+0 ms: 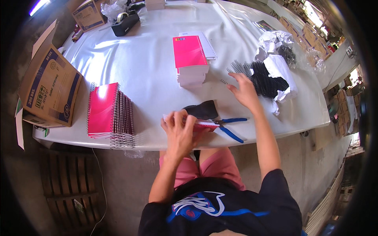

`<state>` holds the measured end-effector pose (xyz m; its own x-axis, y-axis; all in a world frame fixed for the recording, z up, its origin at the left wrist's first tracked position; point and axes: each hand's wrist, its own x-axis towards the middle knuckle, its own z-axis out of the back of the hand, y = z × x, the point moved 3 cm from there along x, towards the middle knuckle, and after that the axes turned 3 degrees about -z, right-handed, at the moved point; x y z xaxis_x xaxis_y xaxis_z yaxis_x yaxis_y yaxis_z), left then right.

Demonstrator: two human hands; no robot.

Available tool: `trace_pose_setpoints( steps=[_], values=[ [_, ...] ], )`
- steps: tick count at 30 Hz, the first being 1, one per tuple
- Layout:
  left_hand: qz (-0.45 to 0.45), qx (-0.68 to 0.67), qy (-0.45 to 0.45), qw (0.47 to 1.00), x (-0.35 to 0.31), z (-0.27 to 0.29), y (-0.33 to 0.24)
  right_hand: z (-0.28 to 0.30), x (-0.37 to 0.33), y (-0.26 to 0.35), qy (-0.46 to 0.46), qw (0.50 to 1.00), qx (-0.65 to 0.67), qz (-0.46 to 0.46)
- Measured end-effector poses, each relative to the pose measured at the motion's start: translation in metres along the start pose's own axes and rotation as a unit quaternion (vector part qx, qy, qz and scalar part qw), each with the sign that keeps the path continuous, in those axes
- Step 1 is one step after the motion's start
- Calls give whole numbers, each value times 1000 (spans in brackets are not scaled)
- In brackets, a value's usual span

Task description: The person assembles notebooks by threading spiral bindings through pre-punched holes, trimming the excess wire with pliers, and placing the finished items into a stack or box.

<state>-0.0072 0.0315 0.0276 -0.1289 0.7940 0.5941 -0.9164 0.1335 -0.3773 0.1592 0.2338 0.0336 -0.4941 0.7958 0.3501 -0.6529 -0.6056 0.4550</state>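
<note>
Jutting from the left hand [178, 128], pink notebook [204, 126], white-edged, partly hidden

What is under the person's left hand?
Under the left hand is a booklet; part of its pink cover and white page edges show at the right. The hand hides the middle, so any coil there cannot be seen.

A black tape dispenser [126, 26] stands near a cardboard box [87, 16] and crumpled clear plastic [111, 11].
</note>
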Motion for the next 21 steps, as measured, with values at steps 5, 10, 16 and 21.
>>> trace_pose_setpoints(
  steps=[5,10,16,21],
  values=[
    [-5,43,42,998,-5,10,23,-26,-11,-18,-15,998,-64,-14],
    [54,133,-2,990,-3,9,5,11,-40,40,-26,991,100,80],
    [104,78,-142,981,9,-27,9,16,-71,73,38,979,198,21],
    [62,91,-138,984,5,-21,8,12,-71,76,34,974,222,17]
  ],
)
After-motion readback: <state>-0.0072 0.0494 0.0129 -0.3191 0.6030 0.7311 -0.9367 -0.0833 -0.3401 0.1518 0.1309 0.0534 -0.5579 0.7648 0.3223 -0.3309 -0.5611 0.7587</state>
